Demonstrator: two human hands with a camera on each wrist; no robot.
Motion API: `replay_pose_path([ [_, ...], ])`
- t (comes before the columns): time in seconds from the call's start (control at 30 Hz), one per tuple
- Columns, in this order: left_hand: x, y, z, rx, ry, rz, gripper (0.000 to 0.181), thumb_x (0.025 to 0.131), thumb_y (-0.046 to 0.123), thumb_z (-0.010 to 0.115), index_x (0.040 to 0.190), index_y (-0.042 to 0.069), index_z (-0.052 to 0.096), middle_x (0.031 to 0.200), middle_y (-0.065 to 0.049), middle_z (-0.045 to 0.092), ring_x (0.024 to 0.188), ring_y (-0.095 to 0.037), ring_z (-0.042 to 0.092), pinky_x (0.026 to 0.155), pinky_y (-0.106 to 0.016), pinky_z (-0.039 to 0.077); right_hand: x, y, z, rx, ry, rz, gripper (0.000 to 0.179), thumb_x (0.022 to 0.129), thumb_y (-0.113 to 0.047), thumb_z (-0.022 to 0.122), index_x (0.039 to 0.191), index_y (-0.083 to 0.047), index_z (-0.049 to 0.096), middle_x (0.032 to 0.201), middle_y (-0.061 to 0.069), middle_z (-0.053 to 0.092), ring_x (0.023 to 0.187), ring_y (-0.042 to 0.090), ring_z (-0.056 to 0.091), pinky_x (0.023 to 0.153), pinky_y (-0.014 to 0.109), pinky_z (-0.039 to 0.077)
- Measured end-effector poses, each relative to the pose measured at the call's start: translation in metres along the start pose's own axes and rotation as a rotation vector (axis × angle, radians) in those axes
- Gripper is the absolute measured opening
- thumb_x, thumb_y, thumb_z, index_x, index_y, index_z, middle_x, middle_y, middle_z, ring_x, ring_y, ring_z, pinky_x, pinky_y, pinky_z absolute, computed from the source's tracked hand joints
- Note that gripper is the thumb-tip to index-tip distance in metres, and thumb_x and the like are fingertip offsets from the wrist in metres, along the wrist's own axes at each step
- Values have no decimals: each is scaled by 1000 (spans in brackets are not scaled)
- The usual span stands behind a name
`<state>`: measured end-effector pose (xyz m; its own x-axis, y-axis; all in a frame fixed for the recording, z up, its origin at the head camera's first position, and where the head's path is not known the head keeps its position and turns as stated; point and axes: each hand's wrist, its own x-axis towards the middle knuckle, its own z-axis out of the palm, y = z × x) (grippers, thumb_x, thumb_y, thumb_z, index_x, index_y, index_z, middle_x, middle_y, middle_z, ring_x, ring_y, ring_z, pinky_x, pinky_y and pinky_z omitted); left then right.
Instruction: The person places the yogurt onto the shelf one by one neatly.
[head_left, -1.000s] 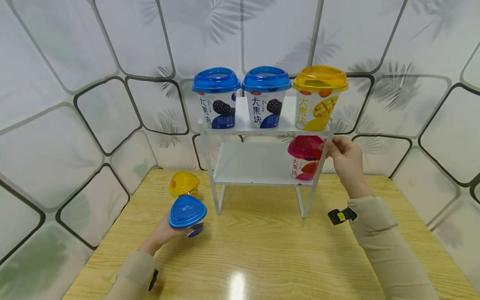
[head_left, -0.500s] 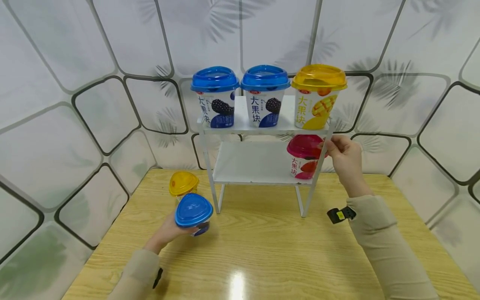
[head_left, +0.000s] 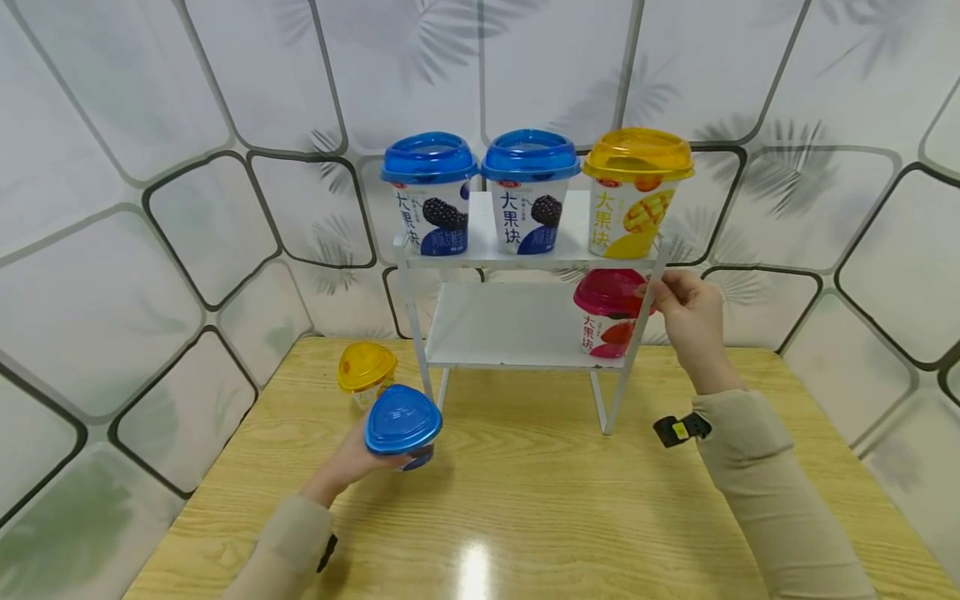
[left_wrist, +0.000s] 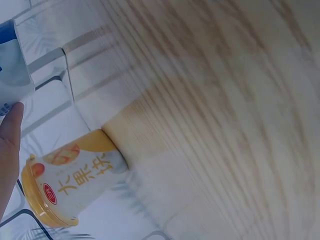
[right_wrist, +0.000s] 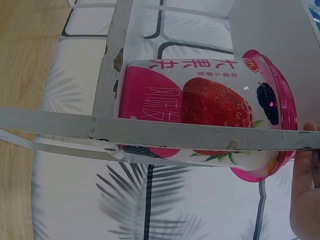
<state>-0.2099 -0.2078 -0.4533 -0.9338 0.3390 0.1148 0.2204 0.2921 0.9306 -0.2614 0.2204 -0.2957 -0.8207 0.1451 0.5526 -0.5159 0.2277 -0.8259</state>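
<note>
My left hand (head_left: pixel 351 467) grips a yogurt cup with a blue lid (head_left: pixel 403 421), held over the table in front of the rack's left leg. Only the cup's lower part (left_wrist: pixel 14 70) and one finger show in the left wrist view. My right hand (head_left: pixel 693 325) holds the right front post of a white two-tier shelf rack (head_left: pixel 495 325), fingertips right at the lid edge of a pink-lidded strawberry yogurt cup (head_left: pixel 606 312). That cup stands upright on the lower shelf; in the right wrist view, the post (right_wrist: pixel 200 134) crosses in front of its printed strawberry side.
On the upper shelf stand two blue-lidded blackberry cups (head_left: pixel 435 196) and a yellow-lidded mango cup (head_left: pixel 636 196). Another yellow-lidded cup (head_left: pixel 366 371) stands on the wooden table (head_left: pixel 525 500), behind my left hand. A patterned wall (head_left: pixel 187 125) rises behind the table.
My left hand has carried the blue-lidded cup to the right, toward the rack, uncovering more of the yellow-lidded cup behind. My right hand keeps its place.
</note>
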Motion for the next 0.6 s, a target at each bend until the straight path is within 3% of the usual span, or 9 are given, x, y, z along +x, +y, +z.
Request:
replay_pose_path([
  [0.6,11,23,18,-12,-40,105,87,69,7,76,137,13,23,132,-14,37,118,-33,37,93,-53,31,0,1,1,-3,15,2,24,89,-6,51,95,17,52,73,-9,63,63,9,56,61,16,47],
])
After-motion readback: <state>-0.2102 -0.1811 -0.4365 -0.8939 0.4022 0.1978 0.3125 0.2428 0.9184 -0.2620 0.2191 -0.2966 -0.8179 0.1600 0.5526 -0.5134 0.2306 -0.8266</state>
